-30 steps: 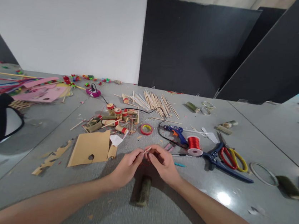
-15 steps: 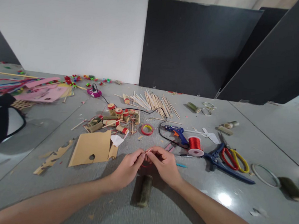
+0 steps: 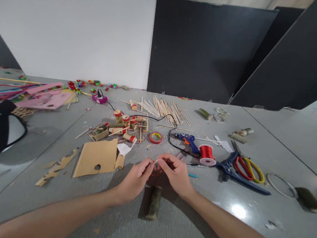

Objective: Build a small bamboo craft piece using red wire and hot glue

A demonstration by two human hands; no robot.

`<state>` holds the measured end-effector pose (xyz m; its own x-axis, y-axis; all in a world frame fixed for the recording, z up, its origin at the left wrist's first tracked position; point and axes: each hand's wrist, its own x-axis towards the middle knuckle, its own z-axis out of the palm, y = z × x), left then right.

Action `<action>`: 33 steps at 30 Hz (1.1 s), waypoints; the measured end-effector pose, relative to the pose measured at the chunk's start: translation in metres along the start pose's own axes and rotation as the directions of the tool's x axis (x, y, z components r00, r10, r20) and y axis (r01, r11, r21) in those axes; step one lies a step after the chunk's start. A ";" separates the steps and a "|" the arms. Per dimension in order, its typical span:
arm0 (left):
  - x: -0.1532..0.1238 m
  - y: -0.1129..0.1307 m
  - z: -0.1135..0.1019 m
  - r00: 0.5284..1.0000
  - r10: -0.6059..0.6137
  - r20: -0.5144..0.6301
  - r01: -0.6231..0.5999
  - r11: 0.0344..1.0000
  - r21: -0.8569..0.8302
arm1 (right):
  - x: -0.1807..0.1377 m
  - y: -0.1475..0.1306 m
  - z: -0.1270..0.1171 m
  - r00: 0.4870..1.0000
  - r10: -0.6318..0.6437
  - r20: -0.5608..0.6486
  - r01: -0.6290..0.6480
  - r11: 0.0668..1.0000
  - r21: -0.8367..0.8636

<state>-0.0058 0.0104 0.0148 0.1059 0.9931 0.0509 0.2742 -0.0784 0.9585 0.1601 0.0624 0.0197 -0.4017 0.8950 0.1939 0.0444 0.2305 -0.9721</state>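
My left hand point(image 3: 137, 176) and my right hand point(image 3: 175, 174) meet at the fingertips above the table. Both are closed in a pinch on a small, thin pale stick point(image 3: 157, 160), mostly hidden by the fingers. A loop of red thread point(image 3: 156, 175) hangs just below it; how it is fastened cannot be seen. Directly under my hands a short dark-green bamboo piece point(image 3: 153, 204) lies on the table, untouched. To the right of my right hand is a spool of red thread point(image 3: 207, 154). Beyond the fingertips lies a roll of red tape point(image 3: 155, 137).
Right: a blue glue gun point(image 3: 189, 141), blue pruning shears point(image 3: 236, 175) and red-and-yellow scissors point(image 3: 250, 169). Left: a holed cardboard piece point(image 3: 93, 157) and a pile of bamboo pieces point(image 3: 117, 127). Wooden sticks point(image 3: 168, 110) lie before the upright boards point(image 3: 195, 50).
My right hand's fingers have shifted slightly, and the thin stick shows a little more between the fingertips. The red loop beneath shows more. The bamboo piece stays put.
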 end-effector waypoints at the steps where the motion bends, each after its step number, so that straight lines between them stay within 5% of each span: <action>1: 0.000 0.000 0.000 1.000 -0.001 0.003 0.001 1.000 -0.004 | 0.000 0.000 0.000 1.000 -0.003 0.000 0.003 1.000 0.002; 20: 0.000 -0.003 0.000 1.000 -0.009 0.014 0.009 0.999 -0.049 | -0.001 -0.003 0.000 1.000 0.016 -0.009 -0.016 1.000 0.013; 33: 0.000 -0.001 -0.001 1.000 -0.012 0.007 0.012 0.999 -0.035 | -0.001 -0.002 0.000 0.986 -0.071 -0.152 0.075 0.997 0.021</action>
<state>-0.0069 0.0101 0.0138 0.1097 0.9933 0.0376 0.2419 -0.0633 0.9682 0.1604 0.0607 0.0215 -0.2598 0.9240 0.2805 -0.0050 0.2892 -0.9573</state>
